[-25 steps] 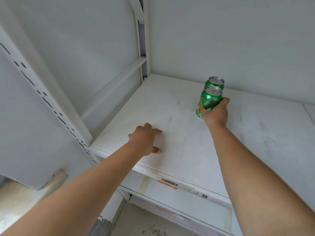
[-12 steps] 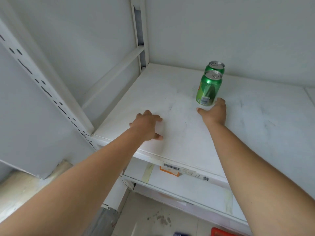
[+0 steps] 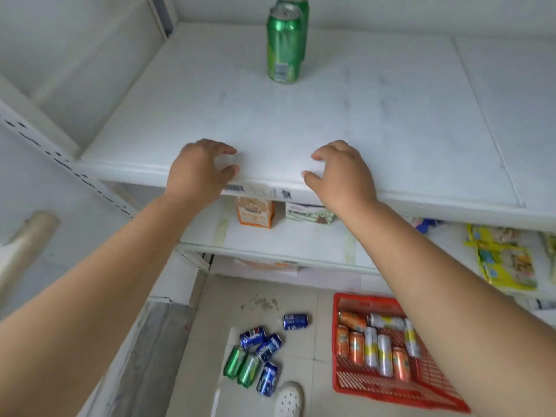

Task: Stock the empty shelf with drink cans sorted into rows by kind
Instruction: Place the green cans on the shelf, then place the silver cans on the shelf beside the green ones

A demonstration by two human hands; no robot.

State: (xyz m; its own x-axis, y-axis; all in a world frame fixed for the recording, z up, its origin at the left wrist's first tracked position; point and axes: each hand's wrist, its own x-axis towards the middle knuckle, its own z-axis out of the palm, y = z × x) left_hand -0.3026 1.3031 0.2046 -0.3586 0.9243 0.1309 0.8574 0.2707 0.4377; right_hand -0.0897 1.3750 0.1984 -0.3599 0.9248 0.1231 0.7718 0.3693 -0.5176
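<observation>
Cans stand well beyond both empty hands.

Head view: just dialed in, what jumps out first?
Two green cans stand one behind the other at the back of the white shelf. Both hands, left hand and right hand, hold nothing at its front edge. Below, loose cans lie beside a red basket.

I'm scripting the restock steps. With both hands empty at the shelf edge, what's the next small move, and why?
Probably reach down for a green can on the floor: two green cans already stand in a row on the shelf, and both the left hand and right hand hold nothing.
</observation>
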